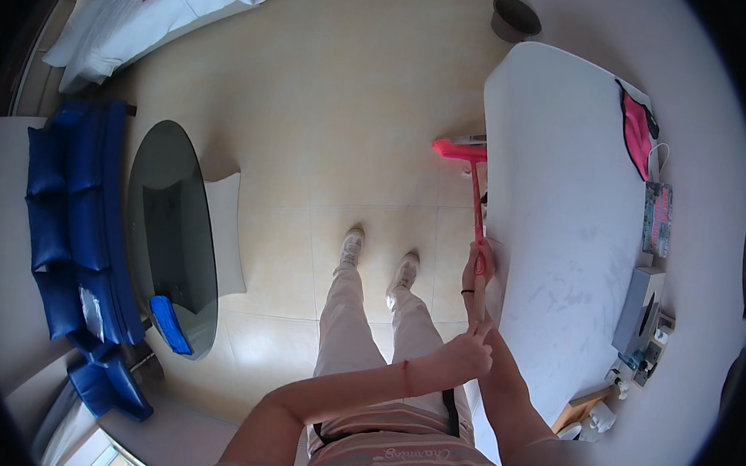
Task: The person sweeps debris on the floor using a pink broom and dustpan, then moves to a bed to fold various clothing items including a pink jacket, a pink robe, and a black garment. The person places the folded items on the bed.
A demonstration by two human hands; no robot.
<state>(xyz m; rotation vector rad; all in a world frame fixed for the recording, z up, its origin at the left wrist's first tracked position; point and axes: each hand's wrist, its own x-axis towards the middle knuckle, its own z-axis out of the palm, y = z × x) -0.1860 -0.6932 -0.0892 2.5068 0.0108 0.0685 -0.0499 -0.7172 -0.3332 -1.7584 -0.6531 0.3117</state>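
Note:
Both of my hands grip the long handle of a red broom with a T-shaped head. Its red head lies at the floor beside the white cabinet on the right, with part of it close to the cabinet's lower edge. My right hand is closed round the handle farther from me, nearer the head. Close to my body, my left hand is wrapped round the handle's upper end, its arm crossing in front of my waist. Some small objects beside the broom head are too small to make out.
To the left stand an oval dark glass table with a blue item on it and a blue sofa. A dark bin sits at the far right. A white-covered seat is far left. A tissue box rests on the cabinet.

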